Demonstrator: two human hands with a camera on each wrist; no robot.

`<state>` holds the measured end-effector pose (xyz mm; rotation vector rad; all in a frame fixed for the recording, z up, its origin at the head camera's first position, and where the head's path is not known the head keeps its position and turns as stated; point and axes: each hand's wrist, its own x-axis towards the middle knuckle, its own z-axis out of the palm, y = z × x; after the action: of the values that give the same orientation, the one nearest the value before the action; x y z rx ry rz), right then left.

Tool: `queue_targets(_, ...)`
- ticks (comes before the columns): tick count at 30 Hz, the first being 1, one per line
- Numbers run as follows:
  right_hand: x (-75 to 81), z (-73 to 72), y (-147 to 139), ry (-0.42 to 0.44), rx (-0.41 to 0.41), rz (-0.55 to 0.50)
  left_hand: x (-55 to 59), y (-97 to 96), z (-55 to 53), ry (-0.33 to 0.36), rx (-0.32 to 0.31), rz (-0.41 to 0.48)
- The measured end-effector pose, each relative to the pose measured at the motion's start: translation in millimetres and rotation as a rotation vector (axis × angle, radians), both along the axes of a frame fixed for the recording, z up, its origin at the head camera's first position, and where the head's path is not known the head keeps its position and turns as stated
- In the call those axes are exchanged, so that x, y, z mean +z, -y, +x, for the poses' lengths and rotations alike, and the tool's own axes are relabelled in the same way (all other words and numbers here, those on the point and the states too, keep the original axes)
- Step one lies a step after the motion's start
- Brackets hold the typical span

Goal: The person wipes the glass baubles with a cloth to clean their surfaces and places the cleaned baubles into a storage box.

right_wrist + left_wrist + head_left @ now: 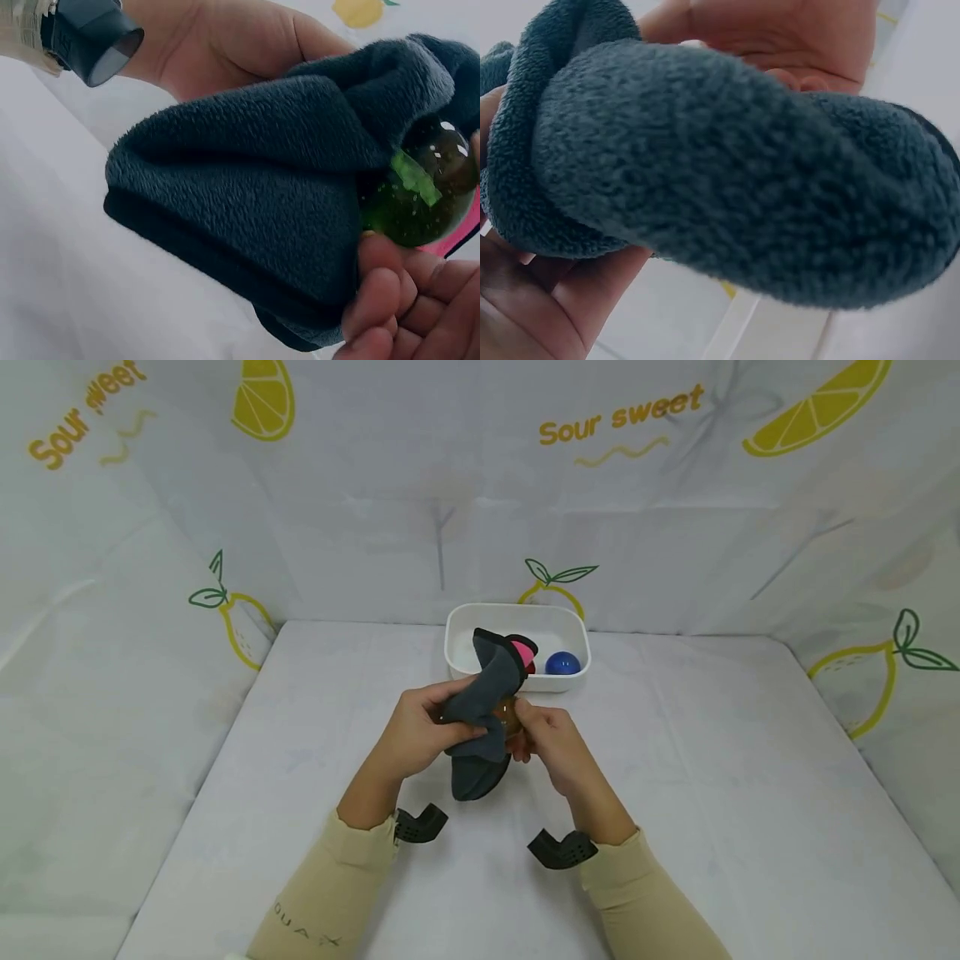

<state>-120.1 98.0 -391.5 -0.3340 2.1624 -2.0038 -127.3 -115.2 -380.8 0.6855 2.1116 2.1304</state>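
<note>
A dark grey-blue fleecy cloth [487, 693] with a black edge hangs folded over the table. My left hand [420, 731] grips its middle between thumb and fingers. A see-through glass ball [507, 717] sits against the cloth's right side, amber in the head view. In the right wrist view the ball [420, 184] looks dark green, partly covered by cloth. My right hand [551, 739] pinches the ball, with its curled fingers [382, 300] below it. The cloth [727, 172] fills most of the left wrist view and hides the ball there.
Just behind the hands stands a white tray [517, 614]. A blue ball [562, 663] lies in its right part, and something red [531, 668] shows partly behind the cloth. A white sheet covers the table [712, 777]; a lemon-printed curtain [360, 543] rises behind.
</note>
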Motion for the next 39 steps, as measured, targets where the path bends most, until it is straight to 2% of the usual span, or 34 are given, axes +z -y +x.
queue_targets(4,-2.0,-1.5,-5.2,-0.083,0.077,-0.013,2.3,1.9,1.1,-0.013,0.014,0.015)
queue_targets(9,-1.7,-1.6,-6.6,-0.173,0.097,-0.005,3.8,4.2,1.5,-0.018,0.062,0.012)
queue_targets(14,-2.8,-0.6,-6.1,-0.269,0.041,0.053,3.1,3.1,0.4,-0.001,0.096,0.007)
queue_targets(20,-1.7,-0.3,-3.4,-0.347,-0.021,0.126,1.9,2.0,-0.3,0.03,0.093,-0.002)
queue_targets(28,-0.3,3.2,6.4,-0.34,-0.082,0.237,0.4,1.3,-1.9,0.027,0.075,-0.037)
queue_targets(32,0.6,3.4,5.5,-0.303,-0.069,0.217,-1.3,1.2,-2.9,0.019,0.052,-0.031)
queue_targets(39,1.4,0.6,-0.8,-0.184,-0.002,0.167,1.4,4.0,-1.8,0.007,0.023,-0.02)
